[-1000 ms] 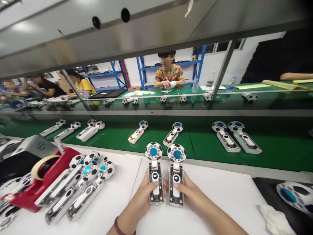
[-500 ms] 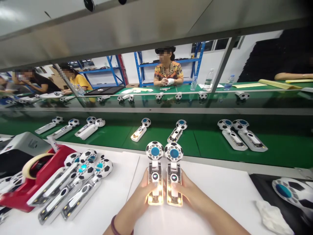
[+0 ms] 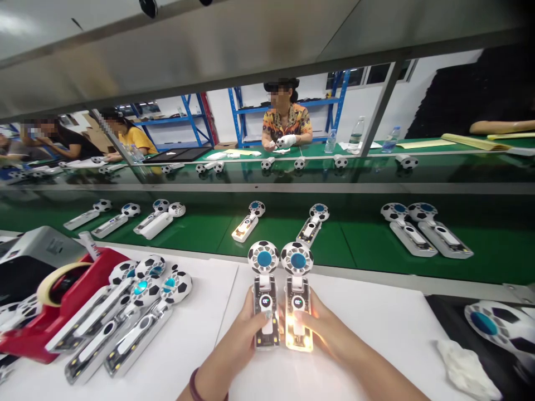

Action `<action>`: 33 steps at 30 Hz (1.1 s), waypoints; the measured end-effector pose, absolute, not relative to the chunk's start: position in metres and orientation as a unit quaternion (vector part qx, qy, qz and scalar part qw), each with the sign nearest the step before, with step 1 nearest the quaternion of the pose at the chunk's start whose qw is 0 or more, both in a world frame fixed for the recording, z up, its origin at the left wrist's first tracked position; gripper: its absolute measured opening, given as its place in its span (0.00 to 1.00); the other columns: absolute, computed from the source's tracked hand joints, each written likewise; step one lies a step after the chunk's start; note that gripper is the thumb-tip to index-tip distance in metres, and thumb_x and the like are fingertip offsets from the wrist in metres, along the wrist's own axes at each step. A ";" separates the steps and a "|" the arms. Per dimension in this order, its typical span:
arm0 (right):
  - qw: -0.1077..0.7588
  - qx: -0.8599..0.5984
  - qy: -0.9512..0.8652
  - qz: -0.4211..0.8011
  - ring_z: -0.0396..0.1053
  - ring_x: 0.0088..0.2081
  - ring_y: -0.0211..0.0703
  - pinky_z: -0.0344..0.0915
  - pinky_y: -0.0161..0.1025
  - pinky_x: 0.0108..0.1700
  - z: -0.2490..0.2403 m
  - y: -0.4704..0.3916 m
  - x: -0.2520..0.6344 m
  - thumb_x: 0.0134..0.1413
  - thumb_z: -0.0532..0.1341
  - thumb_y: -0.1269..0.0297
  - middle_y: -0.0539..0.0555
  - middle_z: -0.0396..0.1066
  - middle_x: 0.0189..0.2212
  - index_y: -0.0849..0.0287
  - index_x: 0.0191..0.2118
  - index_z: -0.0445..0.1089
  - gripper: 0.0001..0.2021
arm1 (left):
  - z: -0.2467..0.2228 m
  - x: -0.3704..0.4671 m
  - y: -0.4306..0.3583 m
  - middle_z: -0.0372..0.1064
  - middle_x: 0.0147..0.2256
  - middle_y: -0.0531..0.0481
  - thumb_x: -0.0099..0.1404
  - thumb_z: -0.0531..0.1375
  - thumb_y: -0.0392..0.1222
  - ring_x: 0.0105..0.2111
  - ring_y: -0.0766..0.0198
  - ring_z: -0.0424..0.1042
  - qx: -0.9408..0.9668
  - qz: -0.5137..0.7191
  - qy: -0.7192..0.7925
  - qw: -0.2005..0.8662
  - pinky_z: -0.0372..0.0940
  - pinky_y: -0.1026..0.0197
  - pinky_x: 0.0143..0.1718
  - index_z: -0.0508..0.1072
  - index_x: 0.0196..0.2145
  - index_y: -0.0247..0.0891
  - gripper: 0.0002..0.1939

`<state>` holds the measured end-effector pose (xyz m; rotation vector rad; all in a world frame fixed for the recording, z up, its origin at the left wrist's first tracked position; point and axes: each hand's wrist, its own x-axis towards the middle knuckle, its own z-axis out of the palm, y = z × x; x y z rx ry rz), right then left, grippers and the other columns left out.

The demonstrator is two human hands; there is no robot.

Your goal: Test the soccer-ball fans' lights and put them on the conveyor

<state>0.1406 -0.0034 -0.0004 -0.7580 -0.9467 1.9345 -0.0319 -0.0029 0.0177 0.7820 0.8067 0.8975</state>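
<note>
Two soccer-ball-patterned handheld fans stand side by side over the white table. My left hand (image 3: 242, 328) is closed around the left fan (image 3: 266, 301), thumb on its front; its display is lit and its lower lights are dark. My right hand (image 3: 324, 323) grips the right fan (image 3: 297, 295), thumb on its front too, and the bottom of that one glows warm yellow. Both round heads have blue centres and face me. To the left, several similar fans (image 3: 137, 317) lie in a pile on the table.
A red tape dispenser (image 3: 96, 273) with a tape roll stands at left. Beyond the table, a green conveyor belt (image 3: 284, 245) carries several fans. At right lie a black mat (image 3: 447, 317), another fan (image 3: 501, 328) and a crumpled white tissue (image 3: 466, 367). Co-workers sit across the line.
The lower lights of the fan in my left hand have gone out; those of the right one stay lit. Fans on the near belt have shifted right, and those on the far belt slightly left.
</note>
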 end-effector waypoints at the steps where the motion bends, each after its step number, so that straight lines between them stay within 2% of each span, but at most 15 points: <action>1: 0.416 -0.302 -0.372 0.773 0.68 0.42 0.51 0.63 0.51 0.45 -0.002 -0.003 0.141 0.46 0.65 0.51 0.56 0.66 0.41 0.53 0.52 0.53 0.31 | 0.016 -0.032 -0.003 0.68 0.36 0.47 0.54 0.64 0.44 0.33 0.57 0.70 0.357 0.410 0.371 0.753 0.64 0.54 0.37 0.61 0.47 0.40 0.24; 9: 0.421 -0.288 -0.381 0.771 0.68 0.43 0.50 0.63 0.52 0.46 -0.011 -0.002 0.143 0.49 0.64 0.55 0.56 0.65 0.43 0.54 0.52 0.52 0.28 | 0.009 -0.034 -0.001 0.67 0.33 0.49 0.52 0.65 0.42 0.27 0.60 0.69 0.339 0.414 0.364 0.763 0.64 0.57 0.30 0.59 0.46 0.40 0.26; 15: 0.420 -0.289 -0.419 0.751 0.60 0.53 0.53 0.56 0.52 0.54 -0.018 0.001 0.147 0.47 0.66 0.57 0.59 0.60 0.53 0.53 0.58 0.46 0.35 | 0.006 -0.036 -0.001 0.67 0.35 0.49 0.52 0.65 0.42 0.30 0.60 0.69 0.368 0.410 0.338 0.763 0.64 0.57 0.34 0.58 0.48 0.41 0.27; 19: 0.415 -0.277 -0.421 0.758 0.62 0.52 0.53 0.56 0.53 0.54 -0.017 0.000 0.148 0.49 0.65 0.57 0.59 0.62 0.51 0.54 0.58 0.45 0.35 | 0.004 -0.037 0.000 0.67 0.35 0.49 0.53 0.65 0.43 0.30 0.61 0.69 0.374 0.410 0.332 0.763 0.63 0.58 0.32 0.57 0.49 0.41 0.28; 24: 0.416 -0.294 -0.429 0.746 0.59 0.54 0.54 0.54 0.52 0.56 -0.015 -0.001 0.147 0.48 0.65 0.56 0.59 0.59 0.54 0.54 0.59 0.46 0.36 | 0.004 -0.037 0.001 0.66 0.35 0.48 0.53 0.65 0.43 0.30 0.60 0.69 0.368 0.409 0.337 0.764 0.63 0.58 0.31 0.56 0.52 0.42 0.31; 33: 0.416 -0.291 -0.431 0.746 0.58 0.55 0.53 0.53 0.51 0.57 -0.014 0.000 0.146 0.48 0.65 0.55 0.59 0.58 0.55 0.55 0.58 0.46 0.36 | 0.009 -0.036 0.000 0.66 0.38 0.47 0.53 0.64 0.39 0.30 0.61 0.68 0.358 0.409 0.339 0.768 0.63 0.58 0.31 0.56 0.50 0.41 0.28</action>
